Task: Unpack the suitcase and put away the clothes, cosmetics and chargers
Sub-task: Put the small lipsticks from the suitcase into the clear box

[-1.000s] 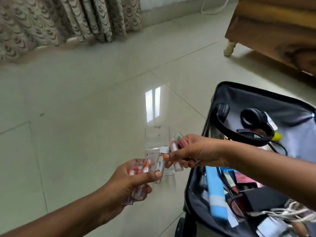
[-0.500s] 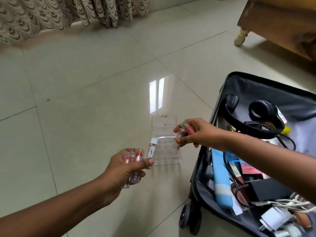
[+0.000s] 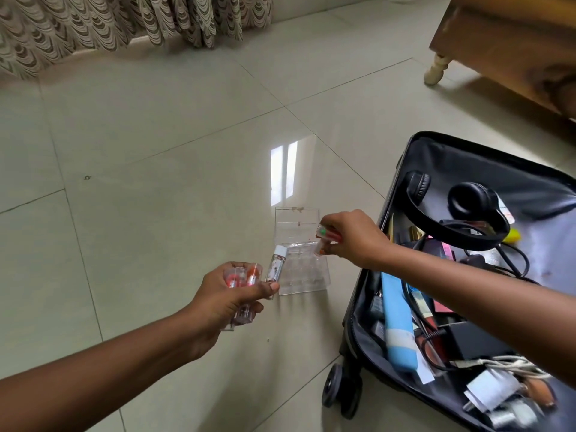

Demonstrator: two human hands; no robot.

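Down on the pale tiled floor (image 3: 156, 188), the person's left hand (image 3: 229, 296) is curled around a small bundle of clear cosmetic tubes (image 3: 246, 277) with red and orange insides, one white-capped tube (image 3: 276, 263) poking out at about one o'clock from the fist. Just past it, at roughly two o'clock, a clear acrylic organiser (image 3: 304, 263) lies on the floor with its lid tipped back. The right hand (image 3: 352, 236) hangs right above that organiser's right edge, pinching two more tubes (image 3: 324, 240) (one shows a green tip). At three o'clock from both hands the open black suitcase (image 3: 452, 157) sits on the tiles, holding black headphones (image 3: 473, 213), a blue tube (image 3: 397, 319) and tangled white cables (image 3: 511, 367).
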